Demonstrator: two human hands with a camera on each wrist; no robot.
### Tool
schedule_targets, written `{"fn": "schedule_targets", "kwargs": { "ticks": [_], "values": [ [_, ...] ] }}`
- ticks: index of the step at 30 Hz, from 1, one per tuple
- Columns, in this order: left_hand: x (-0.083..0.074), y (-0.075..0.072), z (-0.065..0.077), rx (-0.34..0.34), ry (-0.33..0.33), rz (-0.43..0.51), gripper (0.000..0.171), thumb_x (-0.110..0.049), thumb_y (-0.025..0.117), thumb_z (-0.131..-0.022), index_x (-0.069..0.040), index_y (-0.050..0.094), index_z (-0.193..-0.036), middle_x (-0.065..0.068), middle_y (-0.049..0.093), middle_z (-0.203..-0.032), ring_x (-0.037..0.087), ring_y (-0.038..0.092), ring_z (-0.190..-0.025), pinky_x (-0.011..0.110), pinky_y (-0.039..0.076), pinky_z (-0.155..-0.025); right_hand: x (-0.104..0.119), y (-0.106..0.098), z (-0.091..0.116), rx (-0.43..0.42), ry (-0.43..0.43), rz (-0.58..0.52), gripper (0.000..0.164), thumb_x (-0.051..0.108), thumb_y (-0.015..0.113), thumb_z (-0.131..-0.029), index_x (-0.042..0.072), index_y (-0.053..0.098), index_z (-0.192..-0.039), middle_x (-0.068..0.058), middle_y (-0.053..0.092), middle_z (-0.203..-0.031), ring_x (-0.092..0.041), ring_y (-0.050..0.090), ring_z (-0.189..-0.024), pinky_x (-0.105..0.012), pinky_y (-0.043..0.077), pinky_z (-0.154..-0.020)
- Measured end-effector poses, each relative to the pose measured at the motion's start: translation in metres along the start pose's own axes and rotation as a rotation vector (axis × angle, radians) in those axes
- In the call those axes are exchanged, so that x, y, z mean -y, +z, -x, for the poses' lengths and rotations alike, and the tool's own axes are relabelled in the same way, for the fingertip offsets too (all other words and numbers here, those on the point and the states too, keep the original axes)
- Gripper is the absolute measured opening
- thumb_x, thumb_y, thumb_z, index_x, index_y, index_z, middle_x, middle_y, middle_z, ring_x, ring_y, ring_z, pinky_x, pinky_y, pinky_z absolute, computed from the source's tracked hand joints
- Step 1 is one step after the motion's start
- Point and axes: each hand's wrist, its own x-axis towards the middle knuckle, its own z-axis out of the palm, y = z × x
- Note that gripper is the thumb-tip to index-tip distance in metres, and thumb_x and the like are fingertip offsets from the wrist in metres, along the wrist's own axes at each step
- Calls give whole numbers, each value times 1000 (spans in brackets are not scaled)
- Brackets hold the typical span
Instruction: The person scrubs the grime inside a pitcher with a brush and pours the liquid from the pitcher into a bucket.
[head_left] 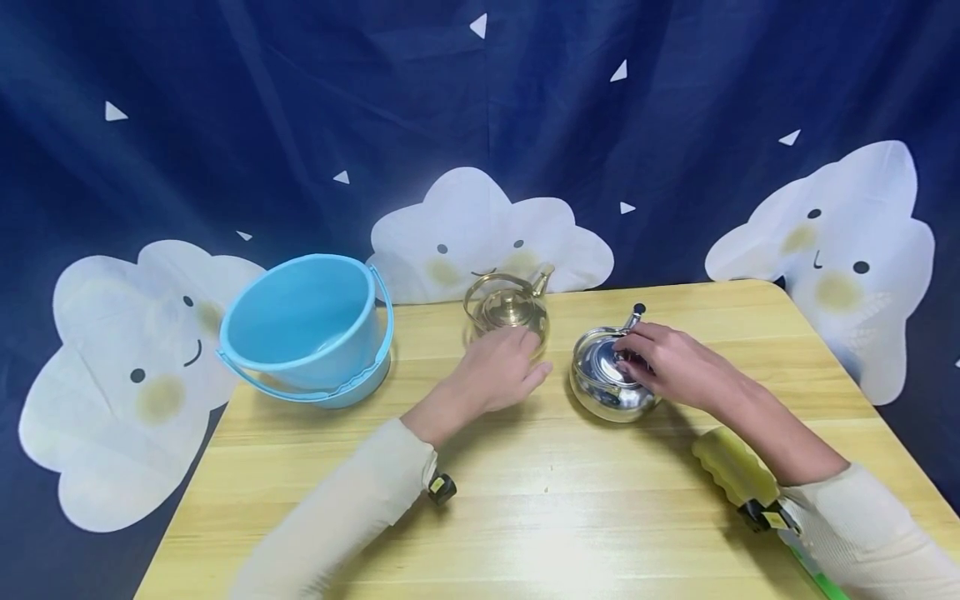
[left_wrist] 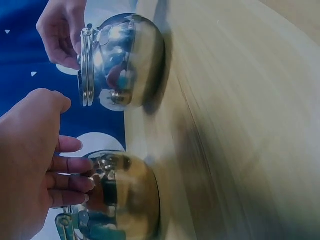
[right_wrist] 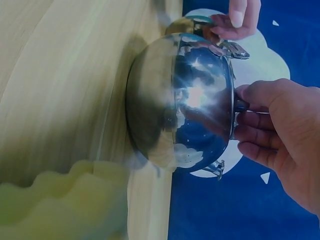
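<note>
A shiny silver kettle [head_left: 611, 400] stands on the table right of centre, its lid on and its dark-tipped spout pointing back. My right hand [head_left: 675, 367] pinches the dark lid knob [right_wrist: 242, 105] between thumb and fingers. A gold-coloured kettle [head_left: 517, 310] stands further back, left of the silver one, with its arched handle up. Over its near side is my left hand [head_left: 495, 367], fingers loosely extended and thumb apart. In the left wrist view those fingertips [left_wrist: 85, 184] overlap the gold kettle's body [left_wrist: 140, 200], with nothing gripped.
At the back left of the table [head_left: 525, 508] stands a light blue bucket [head_left: 315, 333], its handle hanging down in front. A yellow wavy sponge [head_left: 731, 467] with a green handle [head_left: 828, 586] lies beneath my right forearm. A dark blue cloud-patterned curtain [head_left: 420, 100] hangs behind the table.
</note>
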Motion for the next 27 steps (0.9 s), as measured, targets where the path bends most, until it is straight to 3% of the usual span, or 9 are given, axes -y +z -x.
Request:
{"fn": "schedule_targets", "kwargs": {
  "ticks": [7,16,27],
  "values": [
    [-7,3,-7,-6,3,8,46,-49,41,-107,-9,63,-109,0,60,-93,13,55,-81,27,51,-70,1,0,0,3,-1,5,22,3,81,-82,-1,74,-102,-8,70,-95,-20,71,-84,-37,63,-75],
    [-18,7,-15,41,3,-22,49,-50,37,-109,-9,63,-113,0,61,-95,13,56,-83,27,51,-71,0,1,0,-5,-4,3,22,2,82,-81,-1,74,-101,-9,70,-94,-20,71,-83,-37,63,-74],
    [-30,13,-27,42,-15,-18,52,-53,35,-108,-10,64,-111,1,64,-98,15,61,-88,28,56,-75,0,1,0,-8,-5,16,22,2,81,-80,-1,74,-100,-10,70,-94,-21,71,-83,-36,63,-73]
  ]
}}
